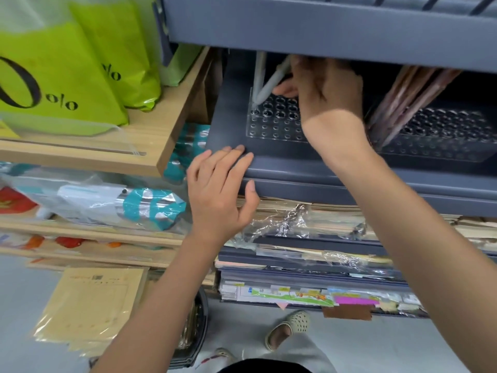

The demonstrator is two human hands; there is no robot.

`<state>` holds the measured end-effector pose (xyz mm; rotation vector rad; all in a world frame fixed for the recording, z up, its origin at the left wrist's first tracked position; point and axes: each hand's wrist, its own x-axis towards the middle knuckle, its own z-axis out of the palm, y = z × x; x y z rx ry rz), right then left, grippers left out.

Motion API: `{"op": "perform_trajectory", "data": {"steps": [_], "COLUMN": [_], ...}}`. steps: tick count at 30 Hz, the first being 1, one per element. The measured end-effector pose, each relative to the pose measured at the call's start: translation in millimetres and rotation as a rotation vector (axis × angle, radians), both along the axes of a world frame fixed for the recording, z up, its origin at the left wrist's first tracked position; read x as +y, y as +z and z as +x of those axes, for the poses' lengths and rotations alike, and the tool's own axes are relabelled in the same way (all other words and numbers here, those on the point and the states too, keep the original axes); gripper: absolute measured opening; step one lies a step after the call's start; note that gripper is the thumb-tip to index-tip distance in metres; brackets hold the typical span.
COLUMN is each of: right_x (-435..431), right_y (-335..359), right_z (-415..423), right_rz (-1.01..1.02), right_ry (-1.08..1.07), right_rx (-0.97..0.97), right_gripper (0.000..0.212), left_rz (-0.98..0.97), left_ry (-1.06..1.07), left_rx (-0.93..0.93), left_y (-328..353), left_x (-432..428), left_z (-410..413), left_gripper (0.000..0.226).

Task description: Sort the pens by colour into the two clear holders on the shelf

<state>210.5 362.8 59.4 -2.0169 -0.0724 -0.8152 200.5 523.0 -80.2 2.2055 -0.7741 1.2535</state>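
Two clear holders with rows of round holes sit on the grey-blue shelf (282, 168). In the left holder (271, 122) one grey pen (259, 74) stands upright at the back left corner. My right hand (325, 90) reaches under the upper shelf and is shut on a second grey pen (274, 82), tilted, its tip in a hole beside the first. The right holder (441, 135) carries several pinkish-brown pens (403, 95) leaning at its left side. My left hand (217, 189) rests open on the shelf's front edge, fingers spread, holding nothing.
The upper grey shelf (322, 25) overhangs the holders and hides the pen tops. Green bags (61, 71) stand on a wooden shelf at left. Stacks of wrapped paper (309, 224) fill the shelves below. A sandalled foot (289, 327) is on the floor.
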Motion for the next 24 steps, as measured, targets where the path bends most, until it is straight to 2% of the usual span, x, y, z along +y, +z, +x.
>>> {"op": "perform_trajectory", "data": {"steps": [3,6,10,18,24], "right_x": [3.5,5.8,12.5,20.8,17.9], "right_y": [2.8,6.9,10.4,11.7,13.7], "right_z": [11.7,18.1,23.3,28.4,30.5], "right_rz": [-0.072,-0.096,-0.159,-0.138,-0.185], "right_ry": [-0.013,-0.05,-0.099,-0.101,-0.093], "right_rx": [0.088,0.132,0.177,0.206,0.233], "right_gripper": [0.014,0.028,0.038,0.023,0.021], "left_rz": [-0.004,-0.01,-0.009,-0.016,-0.015], "left_ry": [0.0,-0.001,0.002,0.001,0.01], "left_rx": [-0.015,-0.017,-0.011,-0.004,-0.001], "left_y": [0.4,1.2,2.1,1.7,0.7], "left_x": [-0.2,-0.6,-0.9,-1.6,-1.6], "left_z": [1.1,0.8,0.3,0.8,1.2], "left_gripper": [0.036,0.036,0.036,0.036,0.036]}}
